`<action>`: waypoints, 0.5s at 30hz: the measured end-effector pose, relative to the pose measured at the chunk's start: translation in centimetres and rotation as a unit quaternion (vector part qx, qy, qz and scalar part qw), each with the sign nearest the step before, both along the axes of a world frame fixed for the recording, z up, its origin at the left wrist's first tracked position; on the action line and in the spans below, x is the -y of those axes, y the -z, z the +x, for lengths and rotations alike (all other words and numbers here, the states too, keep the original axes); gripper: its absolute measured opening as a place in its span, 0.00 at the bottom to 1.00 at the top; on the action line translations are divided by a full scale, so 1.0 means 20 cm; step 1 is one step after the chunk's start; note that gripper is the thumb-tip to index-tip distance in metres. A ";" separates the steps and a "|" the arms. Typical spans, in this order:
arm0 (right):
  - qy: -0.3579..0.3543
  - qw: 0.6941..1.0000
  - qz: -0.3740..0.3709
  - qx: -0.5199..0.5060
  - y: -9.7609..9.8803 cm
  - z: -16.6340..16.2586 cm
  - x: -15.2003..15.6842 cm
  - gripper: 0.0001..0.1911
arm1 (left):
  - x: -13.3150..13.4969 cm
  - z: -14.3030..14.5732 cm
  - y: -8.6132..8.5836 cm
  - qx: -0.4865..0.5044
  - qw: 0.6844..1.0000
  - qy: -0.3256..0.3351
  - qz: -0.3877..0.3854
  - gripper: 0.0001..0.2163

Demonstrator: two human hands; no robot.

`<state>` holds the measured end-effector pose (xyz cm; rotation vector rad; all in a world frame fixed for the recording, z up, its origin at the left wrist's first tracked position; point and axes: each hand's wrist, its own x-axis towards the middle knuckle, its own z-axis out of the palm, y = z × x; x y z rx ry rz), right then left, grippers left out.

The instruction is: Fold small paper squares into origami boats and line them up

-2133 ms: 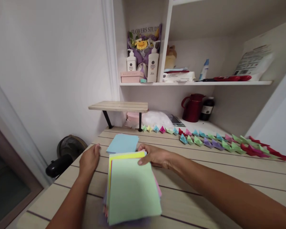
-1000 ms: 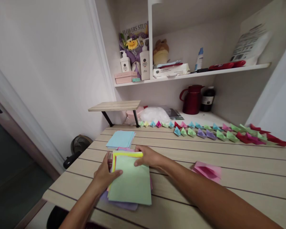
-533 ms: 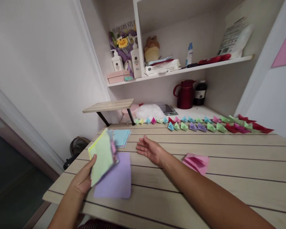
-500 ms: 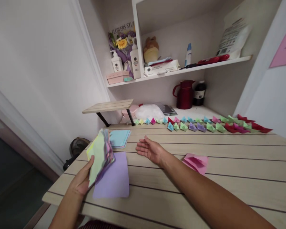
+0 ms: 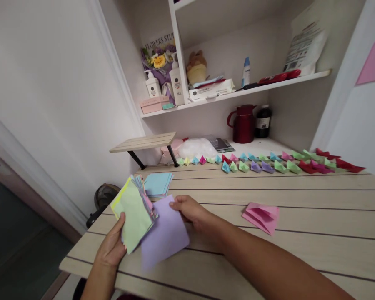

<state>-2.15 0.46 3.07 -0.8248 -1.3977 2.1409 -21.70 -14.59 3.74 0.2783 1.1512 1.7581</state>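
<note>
My left hand [image 5: 112, 241] is closed round a thick stack of coloured paper [image 5: 133, 216], a light green sheet on its face and a yellow edge behind. Between thumb and fingers, my right hand [image 5: 189, 210] pinches the upper corner of a purple paper sheet [image 5: 165, 237]. The sheet is tilted beside the stack, partly behind its right edge. Just beyond both hands lies a small pile of light blue paper [image 5: 158, 184] on the table. To the right of my right forearm rests a folded pink paper [image 5: 261, 217].
Small folded paper boats [image 5: 256, 166] in several colours line the back of the wooden table [image 5: 318, 204]. A small raised wooden shelf [image 5: 143, 142] stands at the back left. Behind are a red jug [image 5: 243, 124], a dark bottle [image 5: 263, 121] and a white cabinet shelf [image 5: 256, 92].
My right hand, open and apart before, has closed on the purple sheet's corner and lifted it to the right. The stack in my left hand has turned its green face more toward me.
</note>
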 end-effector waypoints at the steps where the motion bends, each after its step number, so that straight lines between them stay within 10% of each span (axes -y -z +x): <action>1: 0.015 1.000 -0.004 0.001 0.01 0.00 -0.02 0.15 | 0.00 -0.01 0.00 -0.005 1.000 -0.013 0.001 0.25; 15: 0.091 0.993 -0.051 -0.058 0.07 0.04 -0.12 0.08 | 0.01 0.20 -0.11 -0.037 0.998 0.044 -0.005 0.23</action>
